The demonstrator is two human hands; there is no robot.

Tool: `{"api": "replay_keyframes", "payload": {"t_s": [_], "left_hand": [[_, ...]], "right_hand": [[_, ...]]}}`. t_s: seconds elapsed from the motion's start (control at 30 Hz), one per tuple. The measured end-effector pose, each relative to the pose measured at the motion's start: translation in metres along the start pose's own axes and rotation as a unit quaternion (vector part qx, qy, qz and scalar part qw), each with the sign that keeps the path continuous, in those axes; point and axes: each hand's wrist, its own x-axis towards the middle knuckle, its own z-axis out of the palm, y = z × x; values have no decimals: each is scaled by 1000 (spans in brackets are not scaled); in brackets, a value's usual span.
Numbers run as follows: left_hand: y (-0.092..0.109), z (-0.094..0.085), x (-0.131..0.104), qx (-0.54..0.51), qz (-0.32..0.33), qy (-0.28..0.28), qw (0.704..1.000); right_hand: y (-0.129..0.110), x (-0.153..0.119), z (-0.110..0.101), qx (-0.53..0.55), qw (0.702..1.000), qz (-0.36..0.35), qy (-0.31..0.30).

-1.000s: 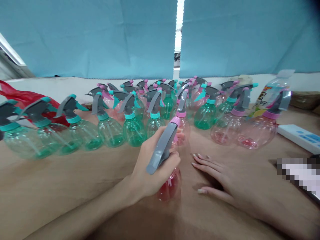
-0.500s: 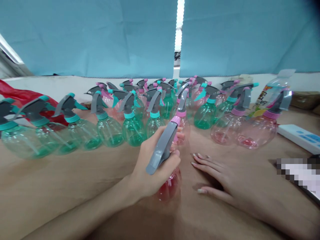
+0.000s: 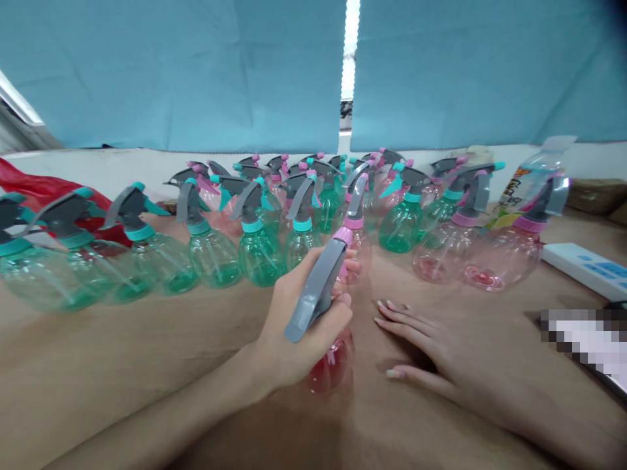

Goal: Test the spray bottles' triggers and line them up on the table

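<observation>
My left hand [image 3: 289, 313] is wrapped round the neck of a pink spray bottle [image 3: 329, 367] with a grey trigger head and pink nozzle. Its nozzle points forward, away from me, and the fingers partly hide its trigger and collar. To the right, my right hand [image 3: 426, 346] lies on the wooden table [image 3: 161, 391], palm down, fingers stretched out, holding nothing. Just beyond my left hand stand a green spray bottle [image 3: 262, 256] and another pink spray bottle [image 3: 360, 247].
Several green and pink spray bottles spread across the table's far side. A labelled plastic bottle [image 3: 531, 176] stands at right behind a pink one. A white box with blue markings [image 3: 588, 264] and a blurred-out flat object [image 3: 588, 343] lie at right. Red fabric [image 3: 53, 189] lies far left.
Almost nothing differs. My left hand keeps its hold on the pink spray bottle, and my right hand stays flat on the table. The whole view shifts very slightly.
</observation>
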Motion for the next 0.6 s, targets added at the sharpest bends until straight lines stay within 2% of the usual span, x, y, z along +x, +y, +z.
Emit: {"api": "replay_keyframes", "payload": {"t_s": [0.37,0.6], "left_hand": [[5,-1,0,-9,-2,-8,1000],[0,0,0,-4,12,1,1000]], "right_hand": [[-1,0,-2,-21,1000,-2,-15],[-1,0,-2,-29,1000,-1,-12]]}}
